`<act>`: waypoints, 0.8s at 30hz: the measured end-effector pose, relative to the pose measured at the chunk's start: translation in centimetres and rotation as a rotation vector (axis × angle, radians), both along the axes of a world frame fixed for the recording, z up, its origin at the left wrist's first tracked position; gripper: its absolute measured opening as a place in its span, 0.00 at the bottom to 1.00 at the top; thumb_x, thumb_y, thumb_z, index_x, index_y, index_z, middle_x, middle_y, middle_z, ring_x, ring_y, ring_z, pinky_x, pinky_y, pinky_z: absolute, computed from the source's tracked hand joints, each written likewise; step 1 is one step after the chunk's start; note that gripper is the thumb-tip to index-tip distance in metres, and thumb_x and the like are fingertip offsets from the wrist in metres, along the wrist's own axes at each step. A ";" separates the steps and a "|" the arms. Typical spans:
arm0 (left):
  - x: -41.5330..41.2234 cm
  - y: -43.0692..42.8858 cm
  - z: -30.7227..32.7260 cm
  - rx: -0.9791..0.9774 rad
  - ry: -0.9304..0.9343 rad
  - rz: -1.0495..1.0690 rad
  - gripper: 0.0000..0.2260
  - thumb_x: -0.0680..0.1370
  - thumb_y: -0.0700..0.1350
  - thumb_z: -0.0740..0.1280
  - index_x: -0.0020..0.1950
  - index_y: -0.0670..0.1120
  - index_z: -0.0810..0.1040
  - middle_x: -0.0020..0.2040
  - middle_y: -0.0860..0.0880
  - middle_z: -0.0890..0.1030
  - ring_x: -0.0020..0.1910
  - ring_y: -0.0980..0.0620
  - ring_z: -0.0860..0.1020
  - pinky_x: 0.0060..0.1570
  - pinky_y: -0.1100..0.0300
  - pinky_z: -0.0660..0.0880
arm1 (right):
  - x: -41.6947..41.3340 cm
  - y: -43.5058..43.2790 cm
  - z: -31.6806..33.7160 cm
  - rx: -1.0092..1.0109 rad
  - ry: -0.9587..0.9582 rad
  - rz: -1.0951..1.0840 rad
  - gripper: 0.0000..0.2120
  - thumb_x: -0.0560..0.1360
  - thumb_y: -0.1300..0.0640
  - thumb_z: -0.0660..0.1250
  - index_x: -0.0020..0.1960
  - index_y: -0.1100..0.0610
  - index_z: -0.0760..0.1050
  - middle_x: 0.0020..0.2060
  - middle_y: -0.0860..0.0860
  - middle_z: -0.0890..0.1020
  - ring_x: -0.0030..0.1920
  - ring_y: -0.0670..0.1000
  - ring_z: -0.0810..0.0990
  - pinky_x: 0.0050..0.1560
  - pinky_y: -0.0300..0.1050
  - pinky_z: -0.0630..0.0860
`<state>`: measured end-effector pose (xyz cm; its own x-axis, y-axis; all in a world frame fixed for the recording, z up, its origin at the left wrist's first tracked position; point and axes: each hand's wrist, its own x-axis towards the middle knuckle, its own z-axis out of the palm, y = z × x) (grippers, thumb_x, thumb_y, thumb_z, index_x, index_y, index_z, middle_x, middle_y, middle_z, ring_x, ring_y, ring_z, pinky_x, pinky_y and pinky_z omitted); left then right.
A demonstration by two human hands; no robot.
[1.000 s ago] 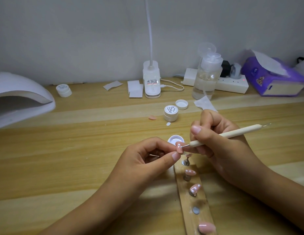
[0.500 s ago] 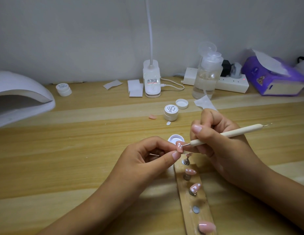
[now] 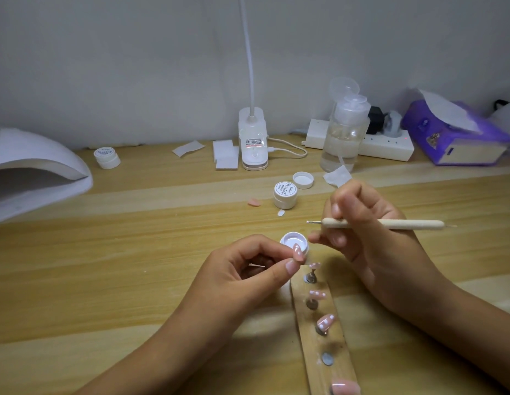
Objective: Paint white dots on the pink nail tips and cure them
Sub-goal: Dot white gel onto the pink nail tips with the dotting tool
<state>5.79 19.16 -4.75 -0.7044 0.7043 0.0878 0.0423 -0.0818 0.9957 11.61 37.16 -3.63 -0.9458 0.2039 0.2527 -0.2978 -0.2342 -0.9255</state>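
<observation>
The left hand pinches one pink nail tip between thumb and forefinger, holding it right over the near rim of the open white pot. The right hand has its fingers curled round the pale shaft of the dotting tool. The tool lies level, with its small ball end just past the pot's far rim, clear of the nail. Is there paint on that ball? It's too small for me to say.

Just this side of the pot runs the wooden strip, with pink tips perched on little metal stands. The third tip out from the pot shows white dots. Past it come a bare metal disc and then one more pink tip.

Behind the pot sits a closed white jar, with a loose lid beside it. A stray pink tip lies on the table near the jar. Well off to the pot's left sits the white curing lamp.
</observation>
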 end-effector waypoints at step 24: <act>-0.1 0.0 -0.1 -0.008 -0.015 -0.002 0.04 0.71 0.46 0.72 0.44 0.49 0.84 0.43 0.50 0.85 0.41 0.59 0.79 0.42 0.70 0.72 | 0.6 -0.2 -0.6 0.130 0.003 -0.006 0.11 0.70 0.54 0.71 0.34 0.52 0.70 0.28 0.53 0.71 0.26 0.45 0.68 0.30 0.35 0.68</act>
<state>5.72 19.13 -4.89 -0.7040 0.7066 0.0717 0.0274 -0.0739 0.9969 12.18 36.95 -4.19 -0.9440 0.1751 0.2798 -0.3013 -0.1107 -0.9471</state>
